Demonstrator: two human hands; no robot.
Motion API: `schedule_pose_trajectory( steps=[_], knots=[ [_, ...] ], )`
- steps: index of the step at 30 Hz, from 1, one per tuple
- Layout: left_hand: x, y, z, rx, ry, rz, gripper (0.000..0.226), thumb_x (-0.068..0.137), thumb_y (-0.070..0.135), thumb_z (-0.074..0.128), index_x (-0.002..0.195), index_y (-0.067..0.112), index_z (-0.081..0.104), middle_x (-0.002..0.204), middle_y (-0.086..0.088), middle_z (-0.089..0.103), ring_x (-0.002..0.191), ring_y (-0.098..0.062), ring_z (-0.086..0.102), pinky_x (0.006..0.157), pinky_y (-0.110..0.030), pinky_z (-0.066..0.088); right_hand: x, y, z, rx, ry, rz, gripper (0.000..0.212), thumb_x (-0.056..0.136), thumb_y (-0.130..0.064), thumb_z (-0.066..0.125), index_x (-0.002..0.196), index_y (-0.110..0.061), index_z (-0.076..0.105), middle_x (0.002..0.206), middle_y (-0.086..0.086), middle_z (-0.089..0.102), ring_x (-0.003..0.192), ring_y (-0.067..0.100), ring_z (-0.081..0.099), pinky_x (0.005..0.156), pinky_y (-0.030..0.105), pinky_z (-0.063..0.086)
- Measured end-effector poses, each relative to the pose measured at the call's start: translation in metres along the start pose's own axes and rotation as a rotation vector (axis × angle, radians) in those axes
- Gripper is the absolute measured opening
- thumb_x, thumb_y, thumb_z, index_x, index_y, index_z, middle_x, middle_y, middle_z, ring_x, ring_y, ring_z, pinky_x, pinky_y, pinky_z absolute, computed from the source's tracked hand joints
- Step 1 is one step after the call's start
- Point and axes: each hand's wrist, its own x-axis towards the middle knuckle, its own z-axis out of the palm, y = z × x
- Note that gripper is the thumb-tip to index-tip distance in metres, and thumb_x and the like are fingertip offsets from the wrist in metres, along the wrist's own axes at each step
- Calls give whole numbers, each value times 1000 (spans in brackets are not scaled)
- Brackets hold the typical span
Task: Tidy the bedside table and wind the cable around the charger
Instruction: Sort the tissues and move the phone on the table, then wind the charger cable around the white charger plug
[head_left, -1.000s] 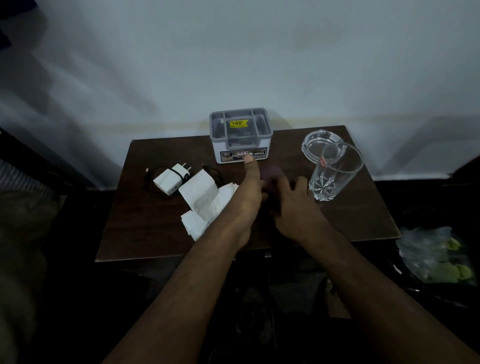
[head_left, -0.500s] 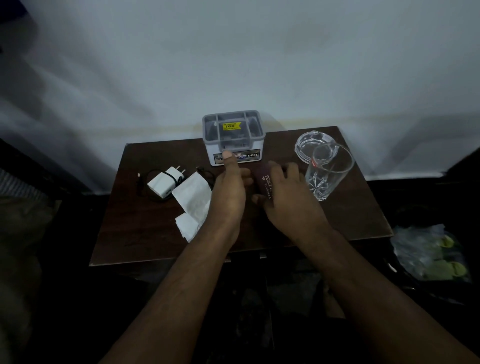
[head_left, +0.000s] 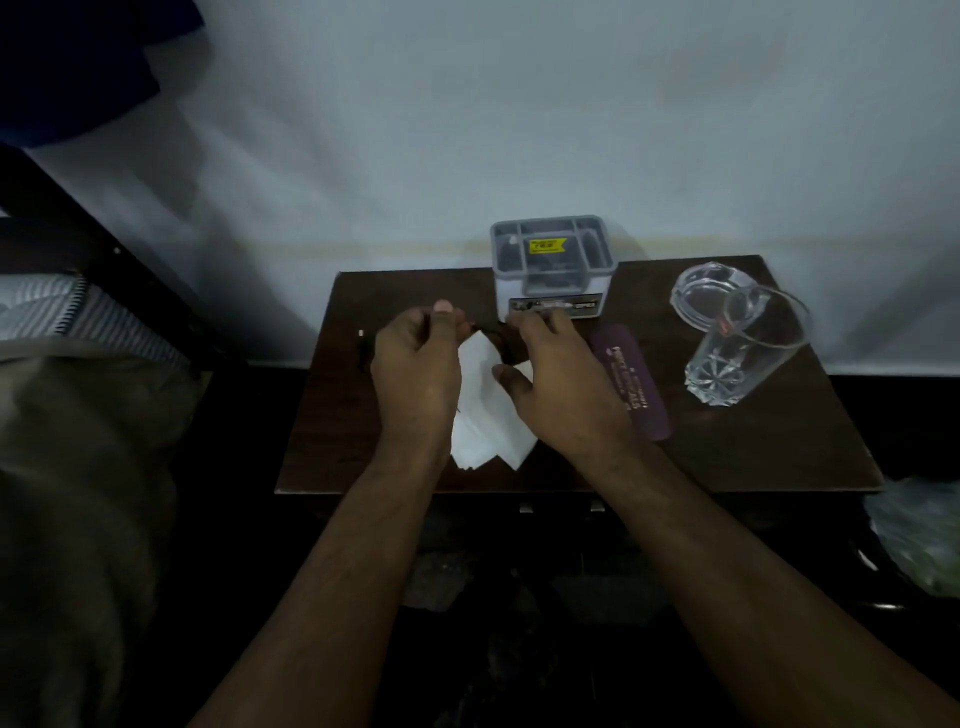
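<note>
On the dark wooden bedside table (head_left: 727, 447) my left hand (head_left: 415, 369) is closed over the white charger, which it hides. A black cable (head_left: 485, 330) runs from its fingers across to my right hand (head_left: 558, 384), whose fingertips pinch it just in front of the grey box. One loose end of the cable (head_left: 361, 348) lies left of my left hand. Folded white tissue paper (head_left: 485, 421) lies under and between both hands.
A grey compartment box (head_left: 553, 260) stands at the back middle. A purple flat case (head_left: 631, 382) lies right of my right hand. A tilted drinking glass (head_left: 743, 353) leans by a glass ashtray (head_left: 709, 291) at the back right. A bed (head_left: 78, 467) is on the left and a plastic bag (head_left: 919, 540) on the right.
Both hands left the purple case, which now lies flat on the table. They moved left to the charger and cable. My left hand now covers the charger.
</note>
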Motion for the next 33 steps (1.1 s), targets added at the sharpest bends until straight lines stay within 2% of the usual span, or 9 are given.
schedule_pose_trajectory(
  steps=[6, 10, 13, 16, 21, 25, 27, 30, 33],
  knots=[
    [23, -13, -20, 232, -68, -167, 12, 89, 20, 69, 99, 13, 69, 97, -4, 71, 94, -24, 68, 79, -36, 57, 16, -1, 19, -12, -200, -31, 78, 92, -28, 70, 157, -19, 28, 154, 3, 45, 135, 28, 42, 112, 44, 38],
    [22, -14, -21, 315, -280, -262, 45, 76, 4, 80, 114, 11, 57, 108, -9, 64, 99, -28, 65, 85, -44, 58, 25, -1, 23, 15, -210, -4, 83, 90, -27, 74, 157, -23, 26, 149, 0, 50, 135, 27, 43, 109, 52, 39],
    [23, -15, -20, 395, -289, -219, 45, 75, -3, 77, 108, 15, 52, 95, -2, 59, 95, -25, 63, 79, -40, 58, 27, 2, 23, 13, -189, -6, 74, 88, -27, 75, 152, -26, 37, 141, -1, 55, 130, 25, 46, 107, 54, 41],
    [22, -14, -19, 380, -285, -206, 47, 75, -7, 74, 114, 14, 56, 104, -9, 64, 100, -29, 65, 85, -46, 59, 26, 8, 22, 4, -149, -29, 46, 89, -23, 72, 132, -29, 59, 126, -3, 59, 122, 24, 50, 103, 53, 43],
    [18, -15, -16, 336, -321, -214, 46, 79, 6, 80, 120, 9, 60, 109, -12, 66, 102, -31, 67, 88, -48, 58, 24, 19, 13, -5, -38, -38, 18, 89, -10, 70, 102, -22, 74, 97, -4, 55, 100, 25, 58, 90, 45, 50],
    [17, -12, -11, 239, -393, -260, 43, 89, 17, 75, 130, 7, 62, 119, -9, 69, 105, -26, 68, 89, -42, 59, 20, 25, 5, 35, 67, -39, 22, 91, -8, 69, 109, -19, 75, 103, -5, 51, 102, 21, 61, 91, 34, 51],
    [16, -6, -7, 88, -421, -347, 37, 96, 27, 67, 129, 11, 61, 119, -10, 70, 103, -25, 69, 79, -36, 61, 19, 23, 3, 83, 91, -35, 25, 92, -8, 68, 115, -19, 74, 109, -3, 54, 106, 20, 63, 97, 36, 52],
    [17, 1, -1, -72, -399, -451, 21, 102, 38, 56, 110, 20, 64, 99, -2, 74, 81, -17, 73, 60, -26, 61, 18, 21, 3, 84, 60, -21, 37, 93, -15, 70, 129, -19, 65, 126, 3, 54, 108, 23, 64, 97, 42, 54],
    [19, 5, 0, -161, -392, -522, 36, 103, 48, 47, 104, 19, 66, 87, 6, 71, 75, -12, 72, 60, -28, 57, 16, 19, 7, 99, 57, 3, 42, 92, -28, 71, 130, -18, 56, 129, 4, 49, 104, 22, 63, 90, 39, 54]
  ],
)
